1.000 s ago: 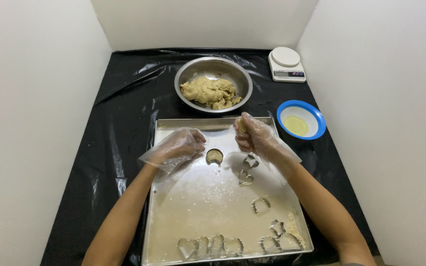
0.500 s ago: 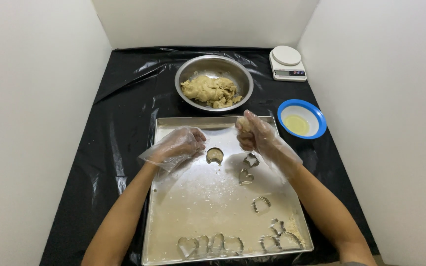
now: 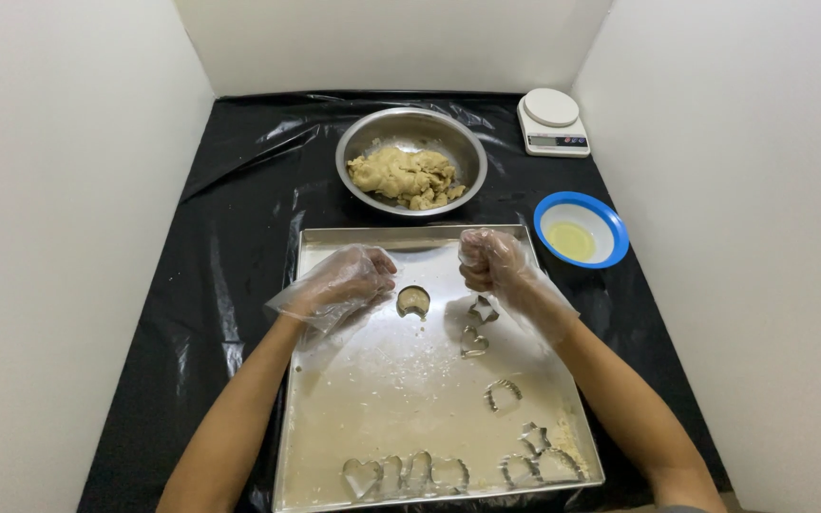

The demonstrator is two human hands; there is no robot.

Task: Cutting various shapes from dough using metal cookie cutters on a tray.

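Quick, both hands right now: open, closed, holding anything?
Left hand: gloved, fingers curled, beside the round cutter; grip cannot be told.
Right hand: gloved, closed in a fist; contents hidden.

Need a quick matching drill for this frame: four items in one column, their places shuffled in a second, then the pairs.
Things:
1. dough lump
2. kitchen scale
3. round cutter
4. blue-rimmed bowl

Places:
A. on the tray, between the left hand and the right hand
B. far right corner of the black sheet
C. inside the steel mixing bowl
D. right of the tray's far corner, holding yellowish liquid

Pairs: 1-C, 2-B, 3-A, 4-D
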